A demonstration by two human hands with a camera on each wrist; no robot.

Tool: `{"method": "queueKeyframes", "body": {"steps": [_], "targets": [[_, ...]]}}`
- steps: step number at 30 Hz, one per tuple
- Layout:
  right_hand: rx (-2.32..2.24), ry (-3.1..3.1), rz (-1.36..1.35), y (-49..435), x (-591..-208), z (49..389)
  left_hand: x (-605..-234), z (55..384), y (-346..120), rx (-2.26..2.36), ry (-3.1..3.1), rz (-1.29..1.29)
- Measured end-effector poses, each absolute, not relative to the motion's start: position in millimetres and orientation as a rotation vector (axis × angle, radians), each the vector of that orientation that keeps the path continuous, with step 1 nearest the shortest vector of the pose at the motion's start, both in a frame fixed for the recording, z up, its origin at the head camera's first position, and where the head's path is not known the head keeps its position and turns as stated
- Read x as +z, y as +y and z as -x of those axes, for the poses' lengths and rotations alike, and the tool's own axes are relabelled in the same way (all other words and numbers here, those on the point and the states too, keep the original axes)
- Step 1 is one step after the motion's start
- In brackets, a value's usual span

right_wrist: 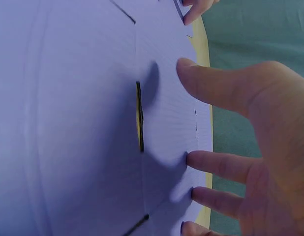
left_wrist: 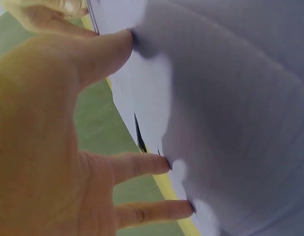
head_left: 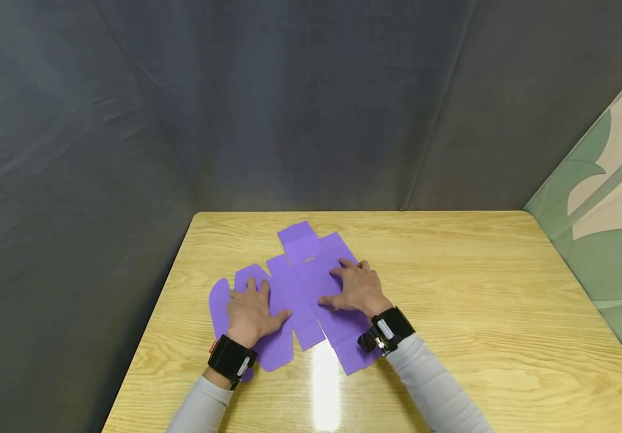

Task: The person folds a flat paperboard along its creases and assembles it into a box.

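A purple sheet of corrugated cardboard point(head_left: 300, 294), cut with flaps and slots like an unfolded box, lies flat on the table. My left hand point(head_left: 248, 313) spreads its fingers over the left panels, fingertips touching the surface. Over the right panels is my right hand point(head_left: 357, 287), its fingers also spread. In the left wrist view the thumb and fingertips of the left hand point(left_wrist: 88, 123) touch the cardboard point(left_wrist: 226, 132). The right wrist view shows the fingertips of the right hand point(right_wrist: 250, 162) on the cardboard point(right_wrist: 83, 128), near a narrow slot. Both palms are raised off it.
The wooden table point(head_left: 479, 300) extends to the right of the cardboard. A dark grey curtain point(head_left: 311, 108) hangs behind and to the left. At the right edge is a leaf-patterned cloth point(head_left: 603, 198). Each wrist wears a black strapped device.
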State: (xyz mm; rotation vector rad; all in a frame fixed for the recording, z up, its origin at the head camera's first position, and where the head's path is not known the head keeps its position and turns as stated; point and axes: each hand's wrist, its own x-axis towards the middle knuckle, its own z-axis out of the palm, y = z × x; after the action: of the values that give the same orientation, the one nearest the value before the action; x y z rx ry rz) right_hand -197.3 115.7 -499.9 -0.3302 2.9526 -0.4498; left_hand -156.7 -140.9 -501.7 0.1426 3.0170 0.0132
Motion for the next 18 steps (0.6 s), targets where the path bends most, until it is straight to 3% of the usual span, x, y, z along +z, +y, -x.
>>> {"method": "queueKeyframes", "body": {"steps": [18], "targets": [[-0.539,3.027,0.179,116.8,-509.9,204.9,-515.7,142.8,-113.0,-0.216,3.202,-0.169]]}}
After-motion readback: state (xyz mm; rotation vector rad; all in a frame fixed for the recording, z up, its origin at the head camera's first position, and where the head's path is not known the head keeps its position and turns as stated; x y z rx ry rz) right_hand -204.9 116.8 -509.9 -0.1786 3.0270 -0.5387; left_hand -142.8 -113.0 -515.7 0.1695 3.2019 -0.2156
